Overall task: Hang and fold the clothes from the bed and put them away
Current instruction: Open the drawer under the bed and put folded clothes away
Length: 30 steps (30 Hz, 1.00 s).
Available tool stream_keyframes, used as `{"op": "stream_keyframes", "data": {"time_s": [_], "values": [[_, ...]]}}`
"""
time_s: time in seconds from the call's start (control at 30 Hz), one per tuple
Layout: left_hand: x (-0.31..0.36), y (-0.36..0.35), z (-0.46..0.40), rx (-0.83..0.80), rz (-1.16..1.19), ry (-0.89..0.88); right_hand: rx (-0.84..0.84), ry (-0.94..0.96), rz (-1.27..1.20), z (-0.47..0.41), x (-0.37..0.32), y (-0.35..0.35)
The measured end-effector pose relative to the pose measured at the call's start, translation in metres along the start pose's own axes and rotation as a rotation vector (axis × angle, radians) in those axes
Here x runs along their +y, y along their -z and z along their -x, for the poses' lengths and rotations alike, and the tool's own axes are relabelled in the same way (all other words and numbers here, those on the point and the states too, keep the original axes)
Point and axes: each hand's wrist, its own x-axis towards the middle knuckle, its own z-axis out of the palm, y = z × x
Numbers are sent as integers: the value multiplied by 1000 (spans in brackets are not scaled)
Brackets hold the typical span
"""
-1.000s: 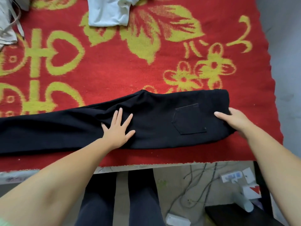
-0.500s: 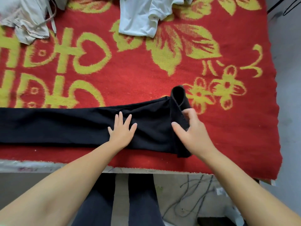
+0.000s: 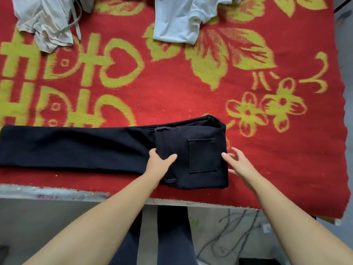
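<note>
Black trousers (image 3: 76, 148) lie stretched along the near edge of the bed. Their waist end is folded over to the left, with a back pocket (image 3: 202, 155) facing up. My left hand (image 3: 159, 163) lies flat at the left edge of this folded flap. Its middle fingers are hidden under the flap and its thumb rests on top. My right hand (image 3: 241, 166) hovers with spread fingers at the fold's right edge, one fingertip touching the cloth.
The bed carries a red blanket (image 3: 172, 88) with yellow flowers and hearts. A crumpled beige garment (image 3: 45, 22) lies at the far left, a pale blue shirt (image 3: 177, 20) at the far middle. Below the bed edge are my legs and cables (image 3: 225, 238) on the floor.
My right hand carried the waist end over to the left, laid it down on the legs and let go. My left hand stayed in place and the flap now covers its fingers.
</note>
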Motion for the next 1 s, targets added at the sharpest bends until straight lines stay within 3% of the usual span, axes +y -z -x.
{"op": "stream_keyframes", "data": {"time_s": [0.1, 0.2, 0.33, 0.4, 0.47, 0.5, 0.57, 0.63, 0.7, 0.87, 0.93, 1.0], "values": [[12, -1, -6, -36, 10, -257, -7, 60, -91, -12, -2, -17], [13, 22, -17, 80, -87, -404, -24, 125, -139, -17, -7, -35], [-4, 50, -24, 252, -498, -93, -26, 132, -133, -18, -12, -49], [-8, 49, -16, 406, -697, -275, -34, 153, -135, -19, -18, -52], [-11, 39, -8, 350, -759, -528, -9, 177, -125, -14, -28, -54], [-13, 33, -6, 241, -692, -559, 2, 195, -123, -8, -36, -56], [-10, 29, -4, 4, -339, -373, -8, 242, -121, 9, -56, -59], [-1, 40, -8, -91, 105, -155, -70, 296, -107, 34, -84, -68], [7, 60, -8, -175, 371, -19, -181, 361, -106, 62, -111, -83], [2, 143, -7, -434, 636, 68, -377, 556, -12, 123, -173, -176], [-5, 196, -4, -442, 795, 63, -471, 562, 3, 135, -185, -226], [-16, 244, 1, -389, 825, 72, -434, 577, 47, 132, -187, -255]]}}
